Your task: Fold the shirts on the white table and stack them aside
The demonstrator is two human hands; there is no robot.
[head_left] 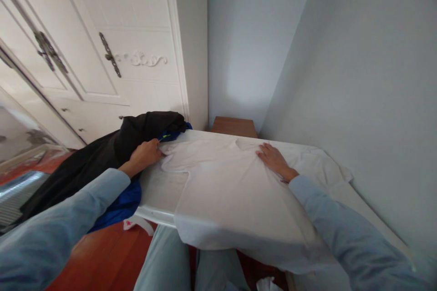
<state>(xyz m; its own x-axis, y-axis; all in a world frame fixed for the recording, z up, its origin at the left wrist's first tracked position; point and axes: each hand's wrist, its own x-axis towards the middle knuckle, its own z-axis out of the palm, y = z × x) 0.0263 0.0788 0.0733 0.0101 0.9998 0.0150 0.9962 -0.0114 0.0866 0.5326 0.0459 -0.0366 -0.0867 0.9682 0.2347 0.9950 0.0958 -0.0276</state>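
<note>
A white T-shirt (pixel 225 191) lies spread over a white table (pixel 159 193), its lower part hanging over the near edge. At the end of its left sleeve, my left hand (pixel 146 154) is closed on the sleeve's edge, beside the dark clothing. My right hand (pixel 273 159) rests on the shirt near the collar, palm down with its fingers apart. Some small dark print shows by my right wrist.
Black clothing (pixel 129 145) and blue clothing (pixel 128 202) drape over the table's left end. Behind stand a white wardrobe (pixel 146 4) and a brown wooden piece (pixel 234 126). A grey wall borders the right side.
</note>
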